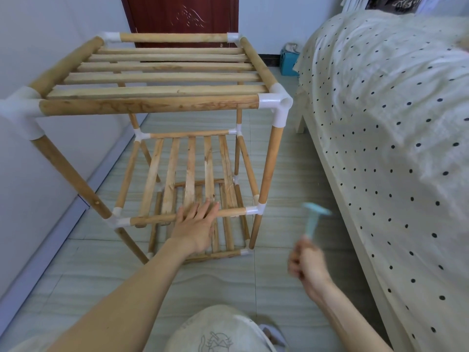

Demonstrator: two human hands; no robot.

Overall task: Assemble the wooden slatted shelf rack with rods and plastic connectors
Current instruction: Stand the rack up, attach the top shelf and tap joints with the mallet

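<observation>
Tiled floor [291, 174] carries shelf rack [162, 102], bed [380, 123].

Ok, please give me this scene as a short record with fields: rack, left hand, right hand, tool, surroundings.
rack: three-tier wooden slatted rack with white plastic corner connectors, standing on tiled floor
left hand: left hand flat on the middle tier's front rod
right hand: right hand gripping the tool
tool: light blue hammer, blurred
surroundings: dotted cream bedspread, dark red door
</observation>
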